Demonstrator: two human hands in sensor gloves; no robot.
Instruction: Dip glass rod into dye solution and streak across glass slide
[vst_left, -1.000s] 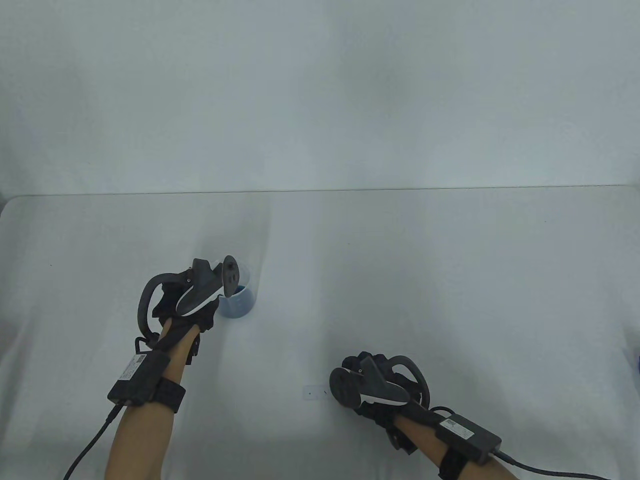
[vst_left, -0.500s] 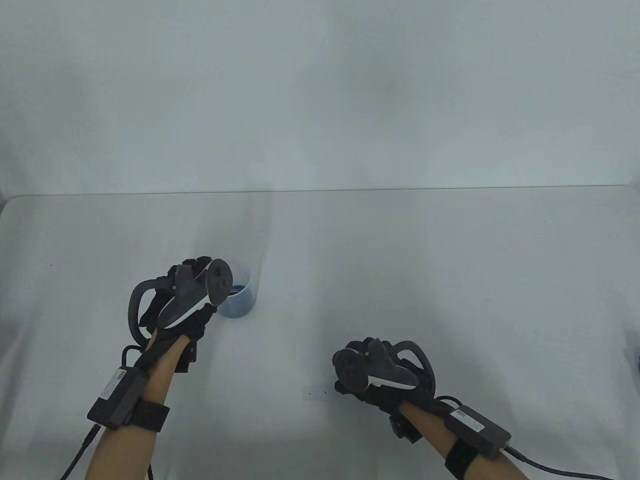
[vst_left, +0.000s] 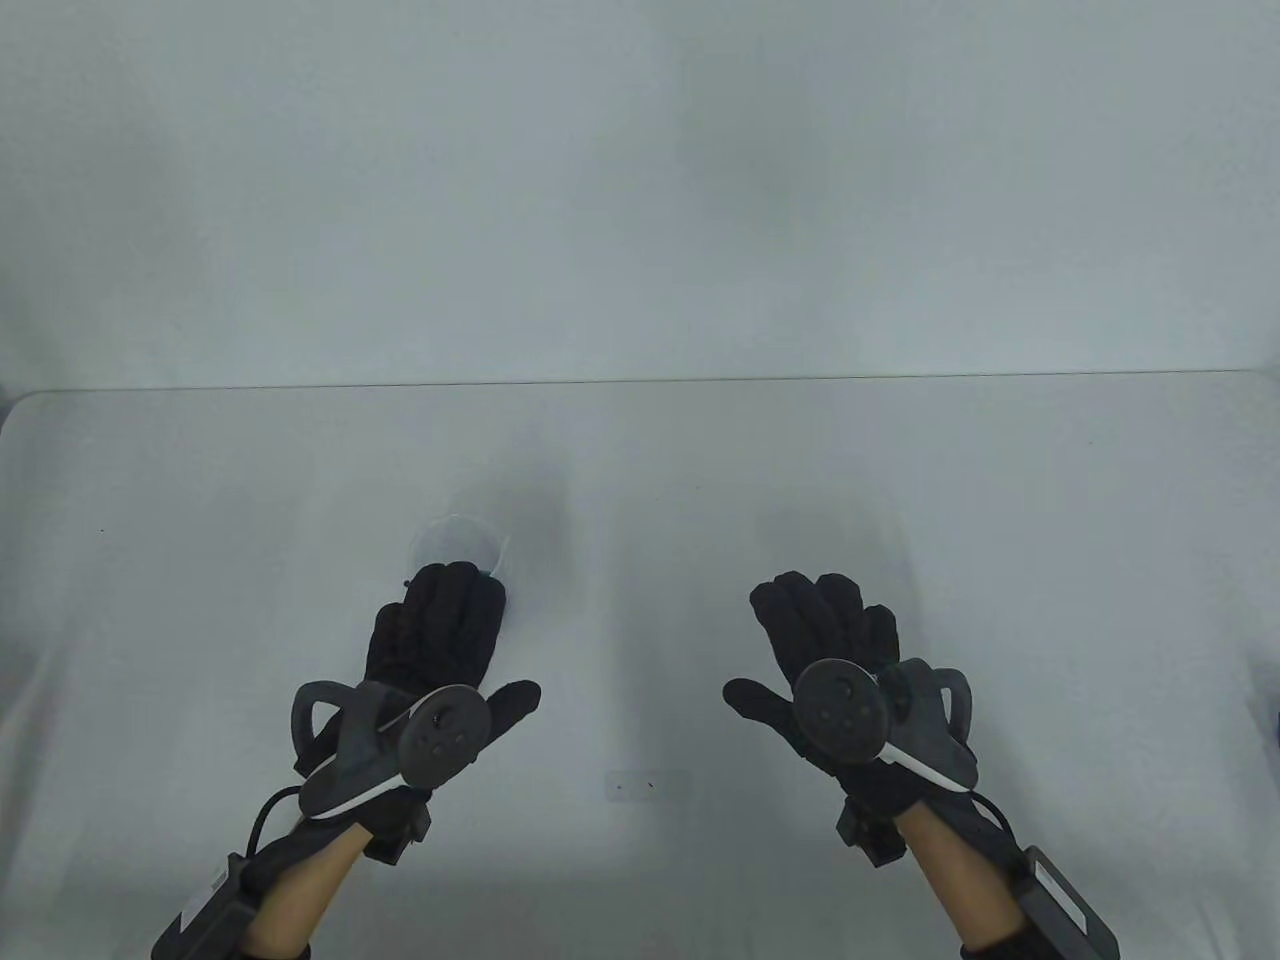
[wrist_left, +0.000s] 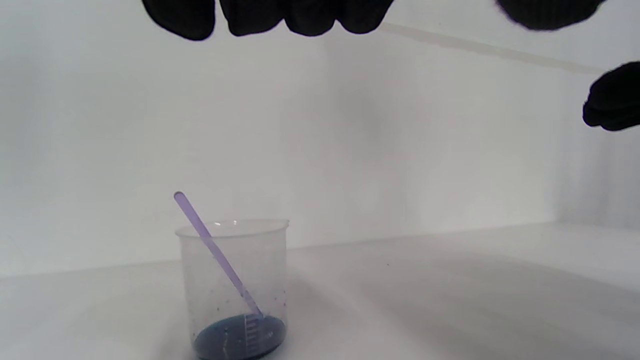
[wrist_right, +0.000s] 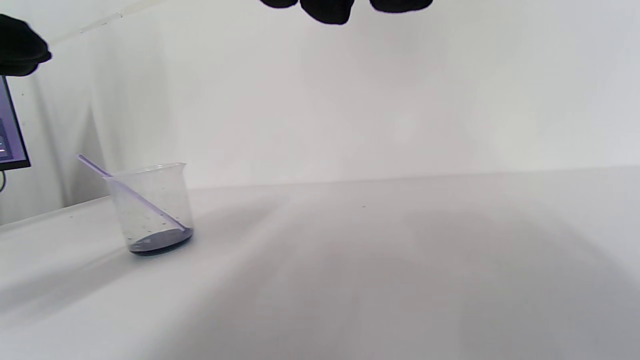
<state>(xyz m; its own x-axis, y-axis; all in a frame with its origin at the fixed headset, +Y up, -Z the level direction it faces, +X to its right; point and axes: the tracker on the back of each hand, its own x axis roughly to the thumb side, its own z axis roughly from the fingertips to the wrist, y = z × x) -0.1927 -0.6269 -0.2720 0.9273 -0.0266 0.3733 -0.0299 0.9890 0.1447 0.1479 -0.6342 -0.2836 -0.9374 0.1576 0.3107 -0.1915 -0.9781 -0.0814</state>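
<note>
A clear plastic beaker (wrist_left: 235, 280) holding a little blue dye stands on the white table. A thin purple-tinted rod (wrist_left: 212, 250) leans inside it with its tip in the dye. In the table view only the beaker's rim (vst_left: 455, 543) shows beyond my left fingertips. My left hand (vst_left: 440, 630) is spread open and holds nothing, just in front of the beaker. My right hand (vst_left: 825, 625) is also spread open and empty, to the right. The glass slide (vst_left: 648, 785) lies flat on the table between my wrists. The beaker (wrist_right: 150, 207) and rod (wrist_right: 130, 192) also show in the right wrist view.
The table's far edge (vst_left: 640, 382) meets a plain white wall. A monitor's edge (wrist_right: 10, 130) shows at the far left of the right wrist view.
Both hands have opened flat. The left hand drew back from the beaker toward me. The right hand left the slide and moved up and to the right.
</note>
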